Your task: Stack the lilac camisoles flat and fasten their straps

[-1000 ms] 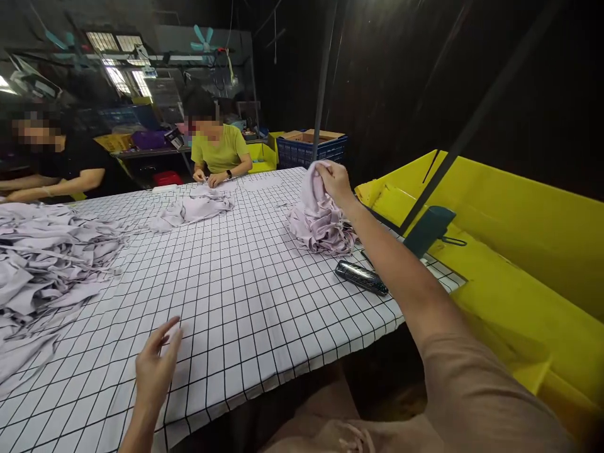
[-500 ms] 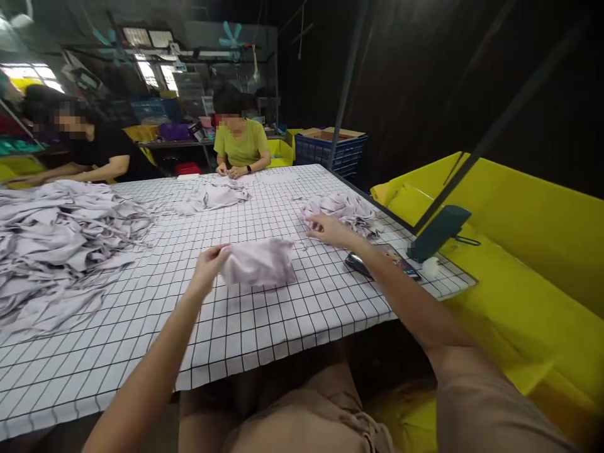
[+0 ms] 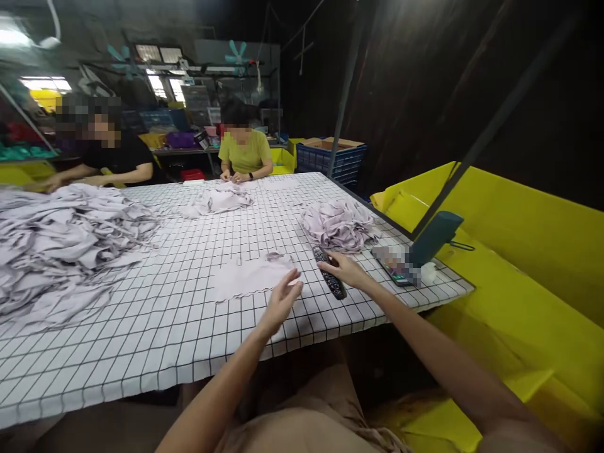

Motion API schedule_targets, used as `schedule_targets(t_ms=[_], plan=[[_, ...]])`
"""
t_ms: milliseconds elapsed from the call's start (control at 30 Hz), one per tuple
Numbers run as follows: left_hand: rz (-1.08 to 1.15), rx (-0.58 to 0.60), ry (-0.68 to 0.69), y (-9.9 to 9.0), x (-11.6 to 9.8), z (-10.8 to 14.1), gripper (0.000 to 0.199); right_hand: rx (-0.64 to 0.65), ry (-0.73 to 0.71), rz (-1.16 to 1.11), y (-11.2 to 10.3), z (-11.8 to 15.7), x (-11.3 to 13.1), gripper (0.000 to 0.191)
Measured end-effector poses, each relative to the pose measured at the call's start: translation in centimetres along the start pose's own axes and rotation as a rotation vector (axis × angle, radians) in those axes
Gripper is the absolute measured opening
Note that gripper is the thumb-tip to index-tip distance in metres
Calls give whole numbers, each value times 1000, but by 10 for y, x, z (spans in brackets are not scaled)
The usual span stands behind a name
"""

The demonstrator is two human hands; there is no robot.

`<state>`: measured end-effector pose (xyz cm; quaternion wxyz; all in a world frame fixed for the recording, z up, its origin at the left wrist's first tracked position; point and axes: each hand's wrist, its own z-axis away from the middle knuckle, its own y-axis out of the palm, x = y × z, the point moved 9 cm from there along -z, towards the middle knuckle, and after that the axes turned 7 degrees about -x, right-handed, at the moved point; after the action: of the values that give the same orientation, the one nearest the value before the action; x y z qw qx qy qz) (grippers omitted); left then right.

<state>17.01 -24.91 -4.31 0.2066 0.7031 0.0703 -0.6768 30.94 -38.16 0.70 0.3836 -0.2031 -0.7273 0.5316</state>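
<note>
A flat piece of pale lilac cloth (image 3: 250,277) lies spread on the checked tablecloth in front of me. My left hand (image 3: 282,303) is just at its right edge, thumb and fingers apart, nothing in them. A long dark speckled object (image 3: 329,274), perhaps a glasses case, rests or hovers just above the table; I cannot tell which. My right hand (image 3: 346,270) grips its right side with the fingertips. Beyond it sits a bunched heap of lilac cloth (image 3: 337,223).
A large cloth pile (image 3: 70,239) covers the table's left side; a smaller bunch (image 3: 219,200) lies farther back. On the right are a phone (image 3: 396,264) and a dark green upright object (image 3: 434,239), beside yellow sheeting (image 3: 519,251). Two people sit across the table.
My left hand has let the cloth down flat and moved right. From near the heap, my right hand has come down to the dark object and drawn it leftward, away from the phone.
</note>
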Motion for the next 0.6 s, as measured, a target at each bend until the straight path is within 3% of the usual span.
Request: schedule_targets(t_ms=[100, 167, 233, 300, 367, 433, 500, 533, 600], plan=[[298, -100, -99, 21, 10, 8, 64, -40, -25, -269, 23, 8, 52, 60], [386, -174, -92, 16, 8, 15, 59, -56, -23, -447, 37, 12, 76, 66], [466, -166, -97, 5, 2, 23, 55, -42, -81, -580, 43, 15, 96, 68], [586, -35, -209, -3, 1, 34, 66, -34, -234, -673, 36, 19, 117, 69], [682, 142, -389, -9, 2, 48, 88, -11, -497, -673, 21, 31, 143, 69], [724, 194, -502, -24, 2, 58, 80, 52, -789, -567, 12, 53, 169, 66], [752, 63, -447, -50, -2, 55, 48, 72, -973, -467, 8, 70, 185, 55], [770, -27, -372, -62, -7, 52, 36, 26, -972, -457, 5, 71, 189, 50], [789, -168, -185, -79, -20, 47, 28, -95, -794, -521, 3, 59, 186, 47]])
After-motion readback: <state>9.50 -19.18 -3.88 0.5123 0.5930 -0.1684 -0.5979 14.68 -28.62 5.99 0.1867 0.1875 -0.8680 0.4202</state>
